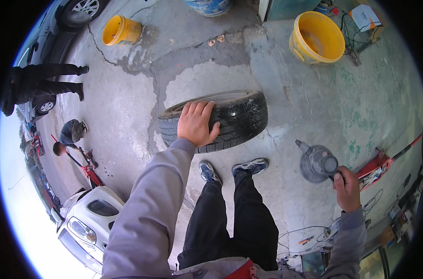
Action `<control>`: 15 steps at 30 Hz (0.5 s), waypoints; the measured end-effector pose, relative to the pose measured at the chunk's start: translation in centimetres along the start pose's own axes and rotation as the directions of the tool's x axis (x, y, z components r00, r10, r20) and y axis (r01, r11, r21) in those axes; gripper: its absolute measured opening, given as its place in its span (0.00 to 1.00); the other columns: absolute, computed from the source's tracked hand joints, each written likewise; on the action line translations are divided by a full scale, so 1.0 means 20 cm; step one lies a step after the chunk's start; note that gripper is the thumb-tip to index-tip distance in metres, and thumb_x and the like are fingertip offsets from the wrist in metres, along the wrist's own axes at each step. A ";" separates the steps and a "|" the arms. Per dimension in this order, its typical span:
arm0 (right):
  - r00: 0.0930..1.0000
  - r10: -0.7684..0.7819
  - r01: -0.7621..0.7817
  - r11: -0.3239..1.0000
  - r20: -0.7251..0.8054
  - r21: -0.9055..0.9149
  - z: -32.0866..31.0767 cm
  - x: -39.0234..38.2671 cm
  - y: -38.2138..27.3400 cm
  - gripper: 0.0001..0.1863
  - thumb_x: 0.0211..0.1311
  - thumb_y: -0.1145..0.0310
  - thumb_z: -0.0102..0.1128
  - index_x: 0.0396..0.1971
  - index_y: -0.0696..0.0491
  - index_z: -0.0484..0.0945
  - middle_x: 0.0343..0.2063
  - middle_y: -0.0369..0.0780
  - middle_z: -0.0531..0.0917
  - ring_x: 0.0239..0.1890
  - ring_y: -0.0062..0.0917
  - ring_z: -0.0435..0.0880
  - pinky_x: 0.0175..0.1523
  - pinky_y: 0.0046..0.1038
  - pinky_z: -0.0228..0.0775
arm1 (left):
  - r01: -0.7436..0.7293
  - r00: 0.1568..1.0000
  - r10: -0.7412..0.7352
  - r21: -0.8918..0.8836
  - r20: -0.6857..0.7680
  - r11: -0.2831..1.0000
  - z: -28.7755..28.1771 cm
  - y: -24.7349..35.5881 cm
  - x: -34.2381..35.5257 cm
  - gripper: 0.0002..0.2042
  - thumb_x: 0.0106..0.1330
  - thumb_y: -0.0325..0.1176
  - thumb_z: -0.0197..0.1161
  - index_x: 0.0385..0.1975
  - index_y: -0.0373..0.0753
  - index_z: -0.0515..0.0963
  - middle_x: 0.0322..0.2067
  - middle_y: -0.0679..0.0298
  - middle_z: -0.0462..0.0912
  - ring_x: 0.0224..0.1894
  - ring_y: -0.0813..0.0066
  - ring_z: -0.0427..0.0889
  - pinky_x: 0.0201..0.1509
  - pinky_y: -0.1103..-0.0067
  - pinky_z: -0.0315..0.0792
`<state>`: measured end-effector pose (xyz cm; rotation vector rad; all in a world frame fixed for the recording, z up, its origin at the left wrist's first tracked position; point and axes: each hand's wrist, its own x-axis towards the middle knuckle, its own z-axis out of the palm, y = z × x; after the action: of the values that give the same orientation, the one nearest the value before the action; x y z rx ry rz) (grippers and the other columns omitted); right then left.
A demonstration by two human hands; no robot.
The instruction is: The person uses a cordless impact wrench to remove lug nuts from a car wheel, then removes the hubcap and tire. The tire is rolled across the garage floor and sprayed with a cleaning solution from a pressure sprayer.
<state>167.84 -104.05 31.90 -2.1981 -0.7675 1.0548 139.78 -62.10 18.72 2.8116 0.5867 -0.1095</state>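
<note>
A black tyre, worn and scuffed, stands on the concrete in front of my feet. My left hand rests on top of it with the fingers curled over its far edge and the thumb apart on the tread. Off to the right, my right hand is closed on the near side of a dusty grey tool. This tool has a round, flared body, a stub sticking out on the far left and a round, cap-like end. The fingers' undersides and the exact grip are hidden.
Yellow buckets stand far left and far right; a blue-white bucket is between them. A red floor jack and cables are at right. A white car, a crouching person and a standing person are left.
</note>
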 end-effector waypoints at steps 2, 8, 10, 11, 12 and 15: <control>1.000 -0.024 0.022 0.996 -0.021 -0.086 0.02 0.02 0.00 0.14 0.81 0.64 0.54 0.45 0.60 0.80 0.24 0.38 0.76 0.25 0.21 0.74 0.33 0.30 0.67 | 0.006 1.000 -0.006 -0.001 0.004 1.000 0.00 -0.02 -0.03 0.34 0.60 0.50 0.67 0.64 0.37 0.75 0.58 0.52 0.80 0.64 0.52 0.75 0.76 0.59 0.63; 0.991 -0.030 0.000 0.973 -0.127 -0.232 0.09 0.12 0.07 0.14 0.79 0.64 0.56 0.46 0.62 0.81 0.29 0.45 0.83 0.29 0.30 0.81 0.38 0.36 0.73 | -0.012 1.000 0.012 -0.036 0.003 0.999 -0.02 -0.10 -0.09 0.33 0.59 0.46 0.66 0.64 0.35 0.74 0.59 0.49 0.79 0.63 0.47 0.75 0.74 0.56 0.64; 0.995 0.022 -0.043 0.974 -0.096 -0.223 0.10 0.12 0.06 0.14 0.77 0.65 0.59 0.45 0.62 0.82 0.31 0.48 0.85 0.32 0.35 0.84 0.40 0.37 0.75 | -0.008 1.000 0.010 -0.044 0.027 0.999 -0.04 -0.13 -0.10 0.33 0.59 0.46 0.66 0.64 0.35 0.74 0.59 0.49 0.79 0.63 0.47 0.74 0.74 0.56 0.64; 0.997 0.005 -0.023 0.973 -0.078 -0.230 0.11 0.11 0.04 0.13 0.75 0.65 0.60 0.44 0.62 0.82 0.32 0.49 0.85 0.33 0.40 0.85 0.41 0.37 0.76 | -0.005 0.999 0.007 -0.051 0.038 0.999 -0.04 -0.16 -0.11 0.34 0.59 0.46 0.66 0.64 0.35 0.74 0.59 0.49 0.78 0.63 0.46 0.74 0.74 0.56 0.63; 0.998 -0.022 0.007 0.973 -0.059 -0.231 0.11 0.10 0.02 0.13 0.73 0.66 0.62 0.44 0.62 0.83 0.34 0.51 0.86 0.35 0.44 0.87 0.43 0.38 0.78 | -0.012 0.999 0.013 -0.035 0.032 0.999 -0.05 -0.18 -0.12 0.34 0.60 0.48 0.66 0.64 0.36 0.74 0.59 0.49 0.79 0.63 0.47 0.74 0.75 0.56 0.63; 1.000 -0.004 0.006 0.987 0.011 -0.161 0.10 0.06 -0.09 0.11 0.70 0.69 0.64 0.43 0.62 0.83 0.31 0.49 0.85 0.31 0.38 0.86 0.40 0.35 0.77 | -0.025 1.000 0.025 -0.009 0.012 1.000 -0.06 -0.27 -0.12 0.34 0.62 0.52 0.65 0.64 0.36 0.75 0.57 0.49 0.79 0.63 0.48 0.75 0.76 0.57 0.62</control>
<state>166.39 -101.56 31.60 -2.3257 -0.8908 1.0352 135.47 -57.87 18.87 2.8067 0.5473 -0.1178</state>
